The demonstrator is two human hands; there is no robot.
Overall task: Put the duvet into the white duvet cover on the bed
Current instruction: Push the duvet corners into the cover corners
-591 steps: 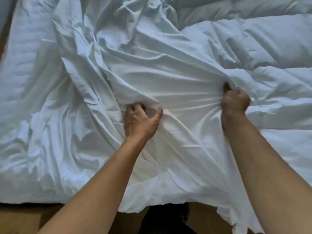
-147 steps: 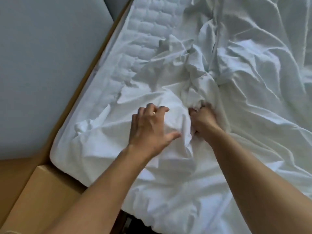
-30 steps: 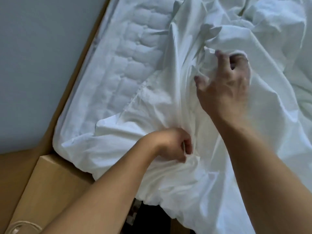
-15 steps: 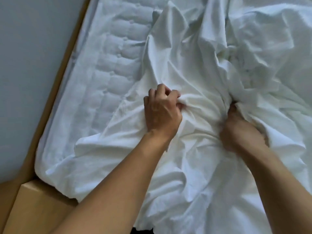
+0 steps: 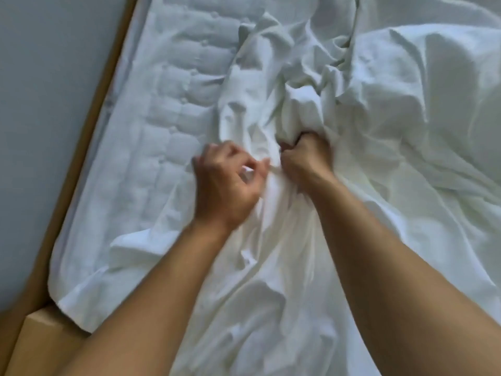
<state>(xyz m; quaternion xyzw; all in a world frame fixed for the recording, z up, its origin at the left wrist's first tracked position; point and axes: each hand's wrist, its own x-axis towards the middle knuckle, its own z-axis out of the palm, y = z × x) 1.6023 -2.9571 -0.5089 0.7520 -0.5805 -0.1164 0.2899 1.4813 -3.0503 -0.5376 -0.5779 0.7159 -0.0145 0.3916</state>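
Right grip (image 5: 305,158) clenches a bunched wad of the crumpled white fabric duvet cover (image 5: 379,185). Blurred left grip (image 5: 230,183) pinches a fold just beside it. The cover sprawls over the quilted white mattress (image 5: 168,118), near the light wooden bed frame (image 5: 81,169) and a tan box (image 5: 38,343).

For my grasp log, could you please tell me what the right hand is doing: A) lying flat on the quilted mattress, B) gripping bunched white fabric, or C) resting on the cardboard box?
B: the right hand is fisted round a bunch of white fabric.
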